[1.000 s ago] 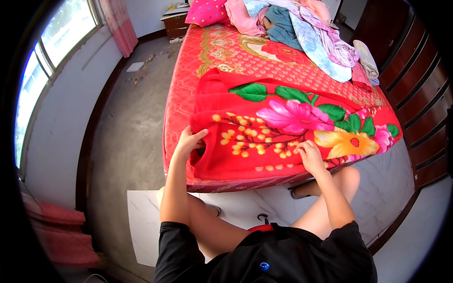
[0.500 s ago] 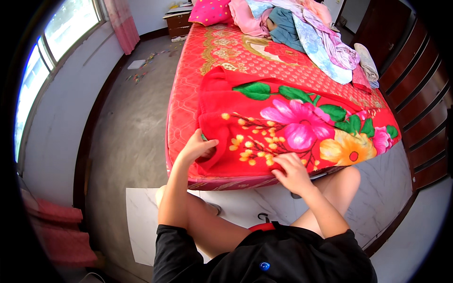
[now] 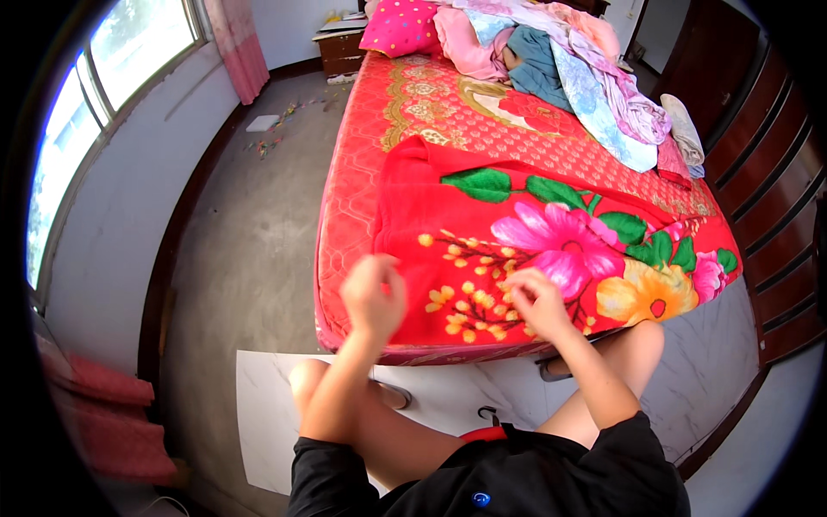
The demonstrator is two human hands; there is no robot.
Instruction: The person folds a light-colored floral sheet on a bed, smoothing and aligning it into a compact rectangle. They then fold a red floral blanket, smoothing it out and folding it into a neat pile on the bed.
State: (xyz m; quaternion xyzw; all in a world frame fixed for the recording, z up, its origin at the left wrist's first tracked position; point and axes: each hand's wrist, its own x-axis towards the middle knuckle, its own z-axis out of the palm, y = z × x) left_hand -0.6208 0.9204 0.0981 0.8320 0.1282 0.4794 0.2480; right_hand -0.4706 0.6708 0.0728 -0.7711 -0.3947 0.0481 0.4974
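A red fleece blanket (image 3: pixel 413 194) with large pink and yellow flowers and green leaves lies folded over the near end of the bed. My left hand (image 3: pixel 375 297) is over the blanket's near left part, its fingers smeared by motion. To its right, my right hand (image 3: pixel 538 303) is over the printed yellow blossoms, fingers loosely bent and thumb apart, with nothing visible in it. Whether either hand touches the cloth I cannot tell.
The mattress (image 3: pixel 353 155) wears a red patterned cover. At its far end lie a pink dotted pillow (image 3: pixel 399 28) and crumpled bedding (image 3: pixel 594 82). A rolled light cloth (image 3: pixel 682 129) rests at the right edge. Small scraps and a white flat item (image 3: pixel 262 123) lie on the grey floor.
My left hand has let go of the blanket's left edge and moved slightly right, over the cloth. That near left corner now lies flatter. My right hand has shifted a little, its fingers more bent.
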